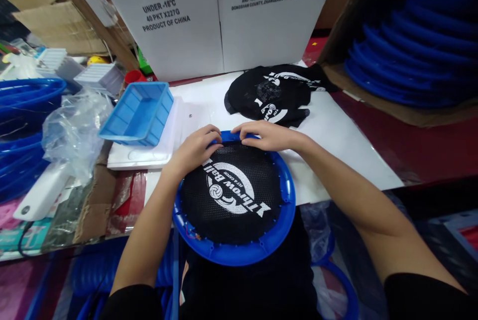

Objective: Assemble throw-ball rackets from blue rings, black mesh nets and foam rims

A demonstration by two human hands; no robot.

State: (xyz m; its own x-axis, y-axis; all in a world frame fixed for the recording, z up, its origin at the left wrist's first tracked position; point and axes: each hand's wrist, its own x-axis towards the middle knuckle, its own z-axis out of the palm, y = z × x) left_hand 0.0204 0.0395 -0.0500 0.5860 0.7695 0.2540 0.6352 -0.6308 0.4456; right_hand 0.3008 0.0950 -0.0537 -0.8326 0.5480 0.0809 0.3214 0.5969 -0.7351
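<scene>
I had my left grip point(197, 148) and right grip point(267, 136) part-curled on the blue ring's point(239, 254) far rim, by the tabletop point(403, 153) edge; frame seemed light, stiff, mesh point(224, 225) soft.

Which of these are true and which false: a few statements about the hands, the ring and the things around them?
1. The left hand and right hand are at the ring's far edge. True.
2. The mesh in the ring is plain white. False: the mesh is black with white print.
3. The tray is right of the ring. False: the tray is to its left.
4. Black cloth lies beyond the ring. True.
5. The tray is full. False: it looks empty.
</scene>
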